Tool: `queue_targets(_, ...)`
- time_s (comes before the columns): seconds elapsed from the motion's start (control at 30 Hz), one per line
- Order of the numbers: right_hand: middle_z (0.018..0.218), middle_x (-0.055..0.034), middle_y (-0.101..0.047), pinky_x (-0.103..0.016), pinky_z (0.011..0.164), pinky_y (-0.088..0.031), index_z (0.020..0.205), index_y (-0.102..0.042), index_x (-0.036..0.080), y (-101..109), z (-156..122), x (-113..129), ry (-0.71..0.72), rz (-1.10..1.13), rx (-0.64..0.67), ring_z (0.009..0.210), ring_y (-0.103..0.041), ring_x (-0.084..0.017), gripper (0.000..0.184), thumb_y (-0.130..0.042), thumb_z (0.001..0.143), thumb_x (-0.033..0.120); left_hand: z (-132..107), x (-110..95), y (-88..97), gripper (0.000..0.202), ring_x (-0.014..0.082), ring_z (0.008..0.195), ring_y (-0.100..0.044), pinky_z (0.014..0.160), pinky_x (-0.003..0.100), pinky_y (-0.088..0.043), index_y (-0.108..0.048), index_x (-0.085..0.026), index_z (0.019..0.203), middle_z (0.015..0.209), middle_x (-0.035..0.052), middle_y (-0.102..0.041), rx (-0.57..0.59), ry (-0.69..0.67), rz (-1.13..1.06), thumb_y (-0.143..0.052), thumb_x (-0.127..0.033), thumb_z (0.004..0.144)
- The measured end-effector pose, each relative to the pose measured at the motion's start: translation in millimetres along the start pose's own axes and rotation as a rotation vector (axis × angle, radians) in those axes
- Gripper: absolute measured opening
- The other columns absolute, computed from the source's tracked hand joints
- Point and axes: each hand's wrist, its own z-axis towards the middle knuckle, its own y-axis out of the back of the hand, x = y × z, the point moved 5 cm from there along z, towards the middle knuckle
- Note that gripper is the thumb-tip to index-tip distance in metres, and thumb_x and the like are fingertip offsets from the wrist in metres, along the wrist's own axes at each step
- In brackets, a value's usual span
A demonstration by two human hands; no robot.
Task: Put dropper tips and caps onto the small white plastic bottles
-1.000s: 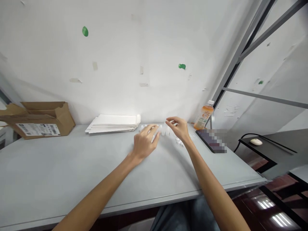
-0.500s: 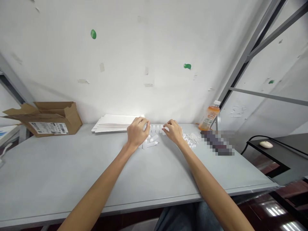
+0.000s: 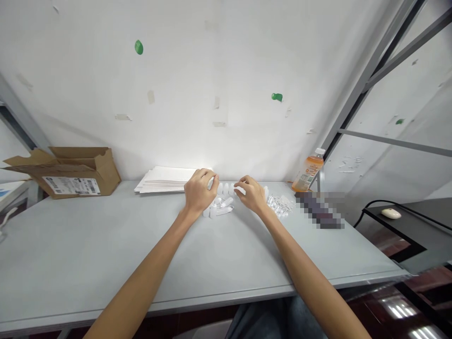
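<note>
Several small white plastic pieces, like little bottles (image 3: 226, 189), stand in a row at the back of the table between my hands. My left hand (image 3: 200, 189) is at the row's left end, its fingers curled and the thumb close to the index finger; what they hold, if anything, is hidden. At the right end, my right hand (image 3: 251, 193) has its thumb and index finger bent around one of the white bottles. Below the row lie loose white tube-like pieces (image 3: 223, 207), some against my left hand. Right of my right wrist is a pile of small white parts (image 3: 281, 205).
A stack of white sheets (image 3: 165, 180) lies against the wall, left of my left hand. An open cardboard box (image 3: 79, 172) stands at the far left. To the right are an orange drink bottle (image 3: 308, 170), a blurred dark object (image 3: 319, 209) and a white mouse (image 3: 391, 213).
My right hand has shifted slightly left along the row, its thumb and index finger now around a white piece. My left hand has barely moved. The view has tilted a little.
</note>
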Motion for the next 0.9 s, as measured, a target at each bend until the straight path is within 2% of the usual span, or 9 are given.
queue_targets(0.1, 0.116, -0.0044, -0.064, -0.027, 0.063, -0.039, 0.104, -0.071, 0.025, -8.4, -4.4, 21.0, 0.126, 0.0, 0.19, 0.092, -0.061, -0.019, 0.028, -0.055, 0.084, 0.012, 1.6, 1.6, 1.5, 0.019, 0.0148, 0.082, -0.062, 0.057, 0.024, -0.041, -0.068, -0.02, 0.078, 0.087, 0.0012, -0.071, -0.011, 0.006, 0.001, -0.052, -0.025, 0.089)
queue_targets(0.2, 0.118, -0.0014, -0.066, -0.026, 0.061, -0.038, 0.107, -0.07, 0.026, -20.9, -8.5, 30.7, 0.183, -0.024, 0.383, 0.099, -0.062, -0.019, 0.038, -0.053, 0.081, 0.006, 2.3, 2.1, 2.1, 0.019, 0.015, 0.08, -0.062, 0.055, 0.024, -0.041, -0.067, -0.02, 0.078, 0.086, 0.0017, -0.071, -0.018, 0.006, 0.004, -0.052, -0.025, 0.089)
queue_targets(0.3, 0.118, -0.0009, -0.067, -0.026, 0.062, -0.038, 0.11, -0.069, 0.026, -26.9, -9.4, 29.7, 0.168, -0.032, 0.446, 0.099, -0.063, -0.02, 0.04, -0.053, 0.079, 0.006, 2.0, 2.1, 1.7, 0.019, 0.0153, 0.081, -0.062, 0.055, 0.024, -0.041, -0.067, -0.02, 0.078, 0.086, 0.0022, -0.07, -0.017, 0.007, 0.006, -0.052, -0.025, 0.089)
queue_targets(0.5, 0.107, -0.0019, -0.071, -0.025, 0.062, -0.037, 0.107, -0.068, 0.024, -24.8, -11.4, 25.5, 0.124, -0.034, 0.445, 0.094, -0.064, -0.02, 0.033, -0.055, 0.08, 0.009, 0.0, 1.6, -0.4, 0.02, 0.0155, 0.082, -0.062, 0.055, 0.023, -0.042, -0.067, -0.02, 0.078, 0.086, 0.0026, -0.07, -0.019, -0.011, 0.005, -0.051, -0.025, 0.089)
queue_targets(0.63, 0.108, -0.0024, -0.069, -0.024, 0.062, -0.037, 0.108, -0.067, 0.025, -19.8, -13.4, 22.0, 0.106, 0.027, 0.42, 0.088, -0.064, -0.017, 0.032, -0.06, 0.079, 0.012, -0.8, -0.5, 0.7, 0.021, 0.0152, 0.081, -0.063, 0.055, 0.023, -0.042, -0.067, -0.02, 0.078, 0.086, 0.0029, -0.07, -0.041, -0.025, 0.002, -0.05, -0.024, 0.089)
queue_targets(0.77, 0.105, -0.0028, -0.068, -0.024, 0.064, -0.04, 0.102, -0.069, 0.023, -12.5, -13.6, 11.0, 0.052, 0.154, 0.326, 0.074, -0.062, -0.013, 0.025, -0.064, 0.079, 0.014, -0.9, -10.4, 8.2, 0.023, 0.0149, 0.078, -0.062, 0.056, 0.024, -0.043, -0.066, -0.019, 0.078, 0.085, 0.0036, -0.07, -0.089, -0.06, -0.021, -0.048, -0.024, 0.091)
queue_targets(0.9, 0.096, -0.003, -0.067, -0.027, 0.068, -0.044, 0.096, -0.069, 0.02, -1.4, -15.2, -0.8, -0.006, 0.359, 0.179, 0.062, -0.058, -0.01, 0.02, -0.066, 0.076, 0.017, -5.8, -30.8, 17.6, 0.023, 0.0153, 0.077, -0.061, 0.061, 0.026, -0.045, -0.065, -0.019, 0.077, 0.083, 0.005, -0.069, -0.128, -0.122, -0.08, -0.047, -0.024, 0.091)
